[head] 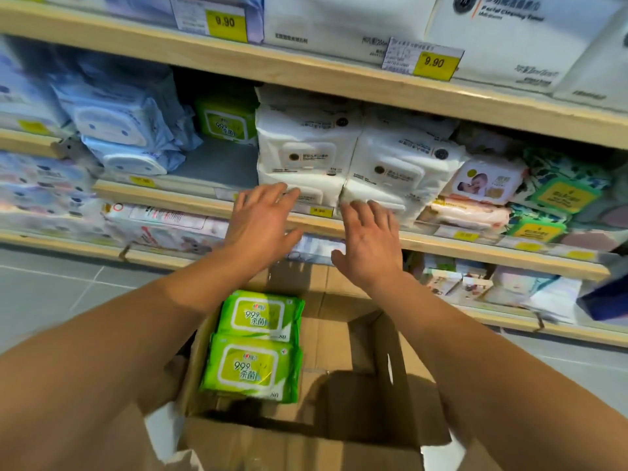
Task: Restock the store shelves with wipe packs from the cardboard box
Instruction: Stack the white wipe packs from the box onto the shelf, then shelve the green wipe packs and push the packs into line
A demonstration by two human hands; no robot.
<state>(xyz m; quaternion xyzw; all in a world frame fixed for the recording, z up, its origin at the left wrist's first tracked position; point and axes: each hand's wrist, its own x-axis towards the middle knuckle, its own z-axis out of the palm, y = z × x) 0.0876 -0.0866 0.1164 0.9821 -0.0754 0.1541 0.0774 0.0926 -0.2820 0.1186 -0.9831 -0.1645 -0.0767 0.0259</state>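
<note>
Right now your left hand (263, 215) and right hand (372, 239) reach flat, fingers straight, against stacked white wipe packs (306, 154) on the wooden shelf (190, 198) — two green wipe packs (255, 345) lie in the brown cardboard box (353, 351) below.

We see both hands, left hand (263, 215) and right hand (370, 241), flat-fingered at the white wipe packs (306, 154). Two green wipe packs (255, 348) lie in the cardboard box (356, 351).
</note>
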